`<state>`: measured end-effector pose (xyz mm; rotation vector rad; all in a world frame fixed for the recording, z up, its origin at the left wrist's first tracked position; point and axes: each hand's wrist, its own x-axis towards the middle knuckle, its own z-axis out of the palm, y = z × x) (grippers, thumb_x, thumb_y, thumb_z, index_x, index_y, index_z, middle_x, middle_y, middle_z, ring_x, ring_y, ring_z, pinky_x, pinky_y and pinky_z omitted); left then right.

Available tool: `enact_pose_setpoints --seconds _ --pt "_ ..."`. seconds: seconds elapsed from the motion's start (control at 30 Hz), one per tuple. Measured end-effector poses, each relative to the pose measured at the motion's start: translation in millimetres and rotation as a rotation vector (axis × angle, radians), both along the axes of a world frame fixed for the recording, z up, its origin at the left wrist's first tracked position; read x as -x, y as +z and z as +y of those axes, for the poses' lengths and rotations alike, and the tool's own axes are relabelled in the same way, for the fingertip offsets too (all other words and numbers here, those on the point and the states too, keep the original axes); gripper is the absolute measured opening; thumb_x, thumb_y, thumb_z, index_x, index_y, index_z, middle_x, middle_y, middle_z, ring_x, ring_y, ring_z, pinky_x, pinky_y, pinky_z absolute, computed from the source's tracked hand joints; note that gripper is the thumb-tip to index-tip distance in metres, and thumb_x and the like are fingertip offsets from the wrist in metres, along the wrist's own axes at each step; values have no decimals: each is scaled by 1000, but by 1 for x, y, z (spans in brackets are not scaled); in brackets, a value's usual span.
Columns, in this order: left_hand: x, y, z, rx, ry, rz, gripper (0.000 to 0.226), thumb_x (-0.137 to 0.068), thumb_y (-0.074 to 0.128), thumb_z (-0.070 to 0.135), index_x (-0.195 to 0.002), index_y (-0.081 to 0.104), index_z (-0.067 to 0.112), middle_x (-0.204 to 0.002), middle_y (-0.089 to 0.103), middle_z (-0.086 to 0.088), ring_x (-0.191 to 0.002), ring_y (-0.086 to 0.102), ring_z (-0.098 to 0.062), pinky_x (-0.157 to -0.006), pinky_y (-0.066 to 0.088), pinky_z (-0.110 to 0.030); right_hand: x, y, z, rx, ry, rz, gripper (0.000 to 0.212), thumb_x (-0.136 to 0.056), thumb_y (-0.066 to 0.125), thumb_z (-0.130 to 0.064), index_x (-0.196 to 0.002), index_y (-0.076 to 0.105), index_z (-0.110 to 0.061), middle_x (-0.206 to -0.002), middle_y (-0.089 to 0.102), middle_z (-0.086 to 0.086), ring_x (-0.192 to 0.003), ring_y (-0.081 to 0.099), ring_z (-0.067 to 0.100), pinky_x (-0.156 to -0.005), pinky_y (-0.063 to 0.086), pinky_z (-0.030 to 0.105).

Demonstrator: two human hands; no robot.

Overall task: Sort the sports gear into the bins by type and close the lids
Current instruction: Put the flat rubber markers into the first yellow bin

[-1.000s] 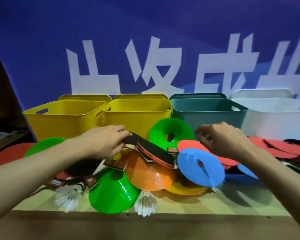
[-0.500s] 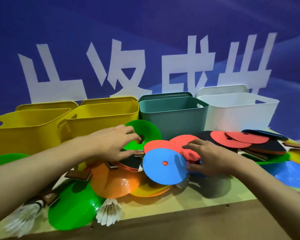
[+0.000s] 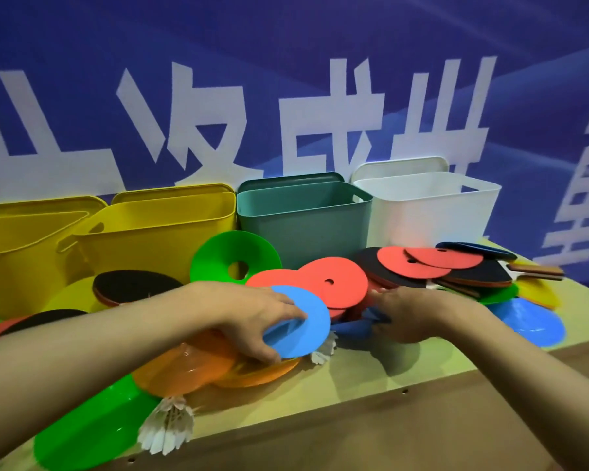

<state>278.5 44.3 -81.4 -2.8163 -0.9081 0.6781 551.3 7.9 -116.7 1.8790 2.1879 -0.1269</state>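
Four open bins stand in a row at the back: two yellow bins (image 3: 14,246) (image 3: 157,229), a teal bin (image 3: 303,226) and a white bin (image 3: 422,209), each with its lid upright behind it. In front lies a mixed pile of gear. My left hand (image 3: 249,317) pinches a flat blue disc (image 3: 303,328), fingers on top and thumb beneath. My right hand (image 3: 415,314) reaches under the red discs (image 3: 337,283), its fingers curled on the edge of a dark blue cone (image 3: 351,326).
A green cone (image 3: 232,256) leans on the second yellow bin. Orange cones (image 3: 191,365), another green cone (image 3: 89,433), shuttlecocks (image 3: 167,426) and a black paddle (image 3: 133,287) lie at left. More red discs (image 3: 412,266), paddles (image 3: 473,278) and a blue cone (image 3: 531,321) lie at right, near the table edge.
My view swung to the right. My left hand moved off the paddle and green cone and took the blue disc. My right hand slid from the red disc down to the dark blue cone.
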Motion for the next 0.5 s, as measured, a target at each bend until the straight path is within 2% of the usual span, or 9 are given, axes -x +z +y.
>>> enact_pose_setpoints --seconds 0.1,0.17,0.23,0.3,0.33,0.4,0.47,0.5 --pt "0 1 1 34 30 45 89 -92 61 61 -161 13 32 -168 18 -1 -153 21 -25 -125 22 -40 -4 9 -6 -83 7 63 35 -107 38 -38 -124 59 -15 -121 67 12 -108 63 32 -80 46 37" --pt "3 1 2 47 41 66 89 -92 64 52 -161 10 35 -169 13 -1 -154 19 -26 -124 23 -43 -5 16 -8 -297 18 86 35 -108 32 -38 -124 56 -17 -114 70 14 -104 66 36 -79 50 43" --pt "7 0 4 34 51 92 92 -91 66 42 -160 6 39 -170 10 -1 -153 20 -28 -122 27 -47 -4 21 -4 -561 -10 92 34 -107 31 -43 -122 52 -23 -103 70 15 -97 67 40 -66 46 41" --pt "7 -2 4 -23 40 126 96 -90 67 38 -161 1 37 -169 12 -4 -150 25 -32 -118 34 -50 1 22 7 -764 -23 163 31 -106 34 -47 -123 52 -28 -94 70 15 -87 68 42 -60 43 39" --pt "7 -4 4 -62 23 135 97 -89 67 37 -161 1 35 -167 14 -7 -147 29 -34 -115 37 -50 5 22 15 -844 19 219 29 -107 38 -45 -128 51 -30 -97 72 13 -86 68 42 -59 44 38" --pt "4 -8 4 -155 -16 146 96 -90 64 32 -161 1 29 -165 18 -12 -142 37 -37 -111 42 -50 16 20 28 -901 171 275 38 -106 45 -36 -143 47 -37 -121 70 6 -94 69 38 -63 45 38" --pt "5 -10 6 -250 -46 171 91 -92 60 27 -162 3 25 -165 21 -15 -138 42 -37 -107 45 -50 23 7 43 -753 277 147 49 -105 44 -34 -152 37 -42 -144 55 1 -117 60 35 -81 50 43" --pt "6 -10 7 -278 -41 192 90 -93 59 26 -162 2 24 -165 21 -16 -139 42 -38 -107 45 -50 26 -3 52 -613 286 69 53 -104 45 -38 -154 32 -44 -151 48 0 -127 53 34 -91 48 46"
